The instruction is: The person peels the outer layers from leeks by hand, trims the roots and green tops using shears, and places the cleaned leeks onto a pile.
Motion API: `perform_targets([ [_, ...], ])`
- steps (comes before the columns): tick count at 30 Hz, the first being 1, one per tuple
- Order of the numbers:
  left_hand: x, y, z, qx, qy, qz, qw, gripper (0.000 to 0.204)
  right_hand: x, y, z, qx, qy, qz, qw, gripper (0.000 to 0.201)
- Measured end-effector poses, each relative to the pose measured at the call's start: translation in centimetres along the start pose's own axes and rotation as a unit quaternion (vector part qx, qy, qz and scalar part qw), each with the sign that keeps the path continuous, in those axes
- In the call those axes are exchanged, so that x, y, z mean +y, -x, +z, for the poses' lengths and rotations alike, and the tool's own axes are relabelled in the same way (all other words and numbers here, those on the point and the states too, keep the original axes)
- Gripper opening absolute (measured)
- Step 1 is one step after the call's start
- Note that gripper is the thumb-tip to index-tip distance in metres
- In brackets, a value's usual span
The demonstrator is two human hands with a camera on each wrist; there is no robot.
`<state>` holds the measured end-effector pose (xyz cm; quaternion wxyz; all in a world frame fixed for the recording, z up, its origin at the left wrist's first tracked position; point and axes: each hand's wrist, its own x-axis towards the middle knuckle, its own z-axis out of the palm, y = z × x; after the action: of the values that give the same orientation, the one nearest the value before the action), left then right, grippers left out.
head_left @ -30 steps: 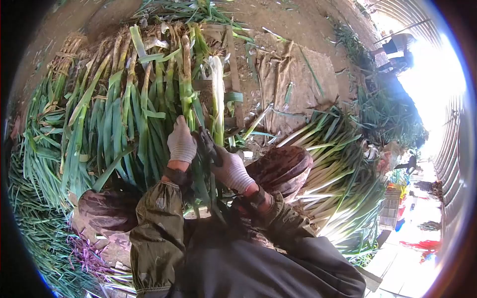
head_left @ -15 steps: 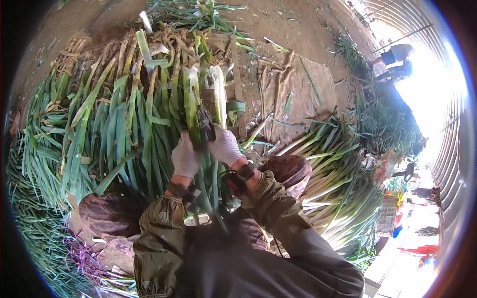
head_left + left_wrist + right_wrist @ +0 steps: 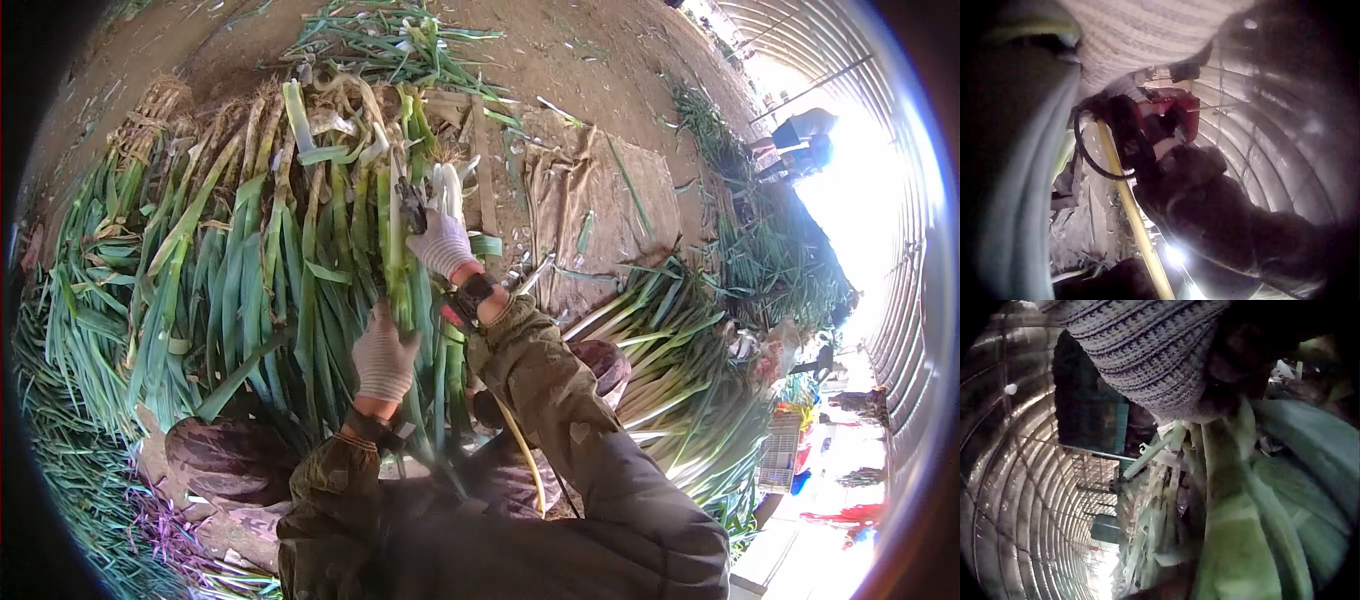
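Left of the held leek [image 3: 395, 255], the raw pile [image 3: 200, 260] lies thick: long flat green leaves, dry tan husks and matted roots at the far ends, all still dirty, so most of the work looks undone. The leek itself runs up from the person's lap, stiff and smooth, pale towards its upper end. The left hand [image 3: 383, 358], in a coarse knit glove, has its fingers curled round the leek's green lower part. Just above, the right hand [image 3: 440, 243], gloved the same, closes its fingers round a small dark tool [image 3: 411, 205] set against the leek near its pale upper end; what the tool is cannot be told. Right of the leek lies a creased brown sack [image 3: 590, 200] on bare earth, and beyond it the cleaned heap [image 3: 680, 340], glossy white shanks laid side by side. That heap looks smaller than the raw pile, so I judge the job well short of half.
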<state>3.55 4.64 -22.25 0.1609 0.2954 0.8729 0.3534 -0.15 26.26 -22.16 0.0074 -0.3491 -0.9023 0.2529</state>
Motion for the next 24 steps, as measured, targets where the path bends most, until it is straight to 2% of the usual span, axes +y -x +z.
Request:
perform_targets([
  [5, 1.0, 0.4, -1.0, -0.017, -0.052, -0.005, 0.999, 0.066, 0.1, -2.2, 0.3, 0.017, -0.007, -0.004, 1.000, 0.048],
  [7, 2.0, 0.7, -1.6, -0.027, -0.056, -0.005, 0.998, 0.064, 0.1, -1.7, -0.2, 0.034, -0.044, 0.022, 0.998, 0.049],
  [9, 2.1, 1.4, -0.9, 0.007, -0.097, 0.031, 0.995, 0.064, 0.1, -0.9, -0.7, 0.052, -0.071, 0.043, 0.995, 0.050],
  [10, 2.1, 1.8, -0.6, 0.022, -0.119, 0.049, 0.991, 0.064, 0.0, -0.3, -1.1, 0.033, -0.066, 0.036, 0.997, 0.050],
  [13, 2.7, 2.3, -0.4, -0.044, -0.090, 0.015, 0.995, 0.069, -0.2, 2.0, -2.2, -0.018, -0.089, -0.040, 0.995, 0.049],
  [14, 2.7, 2.4, -0.2, -0.045, -0.102, 0.011, 0.994, 0.069, 0.9, 1.7, -0.9, -0.010, -0.052, -0.049, 0.997, 0.048],
  [17, 2.5, 2.7, 0.9, -0.027, -0.095, 0.037, 0.994, 0.069, 1.8, 1.7, -0.9, 0.022, -0.069, -0.048, 0.996, 0.050],
  [21, 3.4, 2.7, 0.6, -0.050, -0.140, 0.045, 0.988, 0.066, 2.6, 0.3, -1.1, -0.028, -0.020, -0.019, 0.999, 0.058],
  [24, 3.7, 2.5, 1.3, -0.057, -0.175, 0.075, 0.980, 0.062, 2.6, 0.3, -0.3, 0.060, -0.080, -0.117, 0.988, 0.047],
])
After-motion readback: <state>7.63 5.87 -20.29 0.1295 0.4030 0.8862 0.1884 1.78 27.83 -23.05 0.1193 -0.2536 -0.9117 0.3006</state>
